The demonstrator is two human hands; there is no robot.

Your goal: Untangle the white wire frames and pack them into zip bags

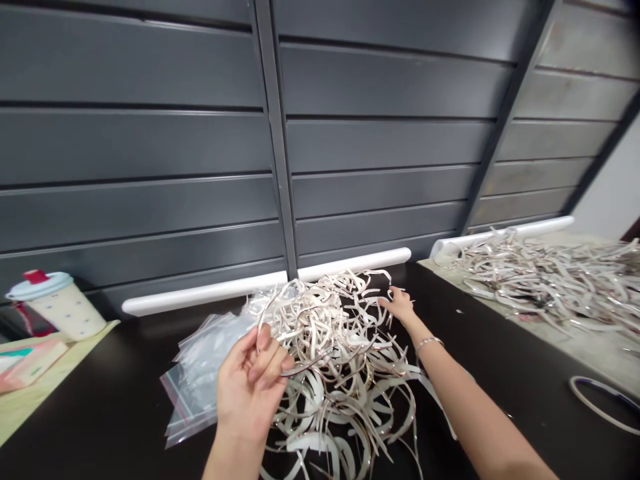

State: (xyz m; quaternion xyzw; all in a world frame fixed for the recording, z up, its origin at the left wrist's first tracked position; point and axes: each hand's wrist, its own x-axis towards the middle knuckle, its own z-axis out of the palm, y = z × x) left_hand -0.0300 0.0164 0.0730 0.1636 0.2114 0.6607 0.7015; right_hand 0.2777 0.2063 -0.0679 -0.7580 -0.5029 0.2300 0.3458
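Note:
My left hand (257,367), palm up, has its fingers curled round a thin curved strip (259,325) that looks like a headband, whitish with a shiny edge. Another strip end shows beside its fingertips. Several similar strips lie tangled in a large pile (325,317) just right of this hand. At the pile's far right edge, my right hand (399,305), with a bracelet on the wrist, pinches at a strip there; its fingertips are small and partly hidden. Clear zip bags (193,380) lie fanned out left of my left hand, partly under the pile.
A second heap of strips (560,280) covers the pale table on the right. One loose hoop (600,403) lies near the black table's right edge. At left stand a cup with a blue lid (65,307) and a pink packet (33,363). White foam tubes (210,293) line the grey wall.

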